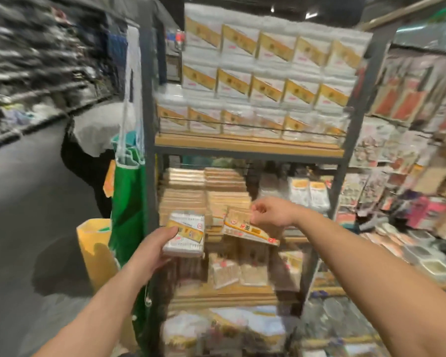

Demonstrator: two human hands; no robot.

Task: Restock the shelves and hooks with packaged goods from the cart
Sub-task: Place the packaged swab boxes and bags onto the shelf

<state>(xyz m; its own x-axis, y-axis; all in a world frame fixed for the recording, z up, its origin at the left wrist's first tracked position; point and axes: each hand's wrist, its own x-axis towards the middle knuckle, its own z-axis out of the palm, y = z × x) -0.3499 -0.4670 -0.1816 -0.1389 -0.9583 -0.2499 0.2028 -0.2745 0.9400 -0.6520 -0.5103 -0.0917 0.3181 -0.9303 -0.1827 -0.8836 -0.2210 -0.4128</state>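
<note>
My left hand (pixel 156 247) grips a white packet with a yellow label (pixel 187 234), held upright in front of the middle shelf. My right hand (pixel 273 212) pinches the top edge of a flat toothpick packet with an orange band (pixel 245 229), tilted down to the right just before the stacked wooden-coloured packs (pixel 188 194). The grey metal shelf unit (pixel 247 146) has a top board filled with rows of white and yellow packets (pixel 265 81). More packets (pixel 232 273) lie on the lower boards. The cart is not in view.
A green bag (pixel 128 210) hangs on the left post, with a yellow bin (pixel 94 251) on the floor behind it. A person in dark trousers (pixel 88 155) stands in the aisle at left. Hooks with carded goods (pixel 402 140) and trays fill the right side.
</note>
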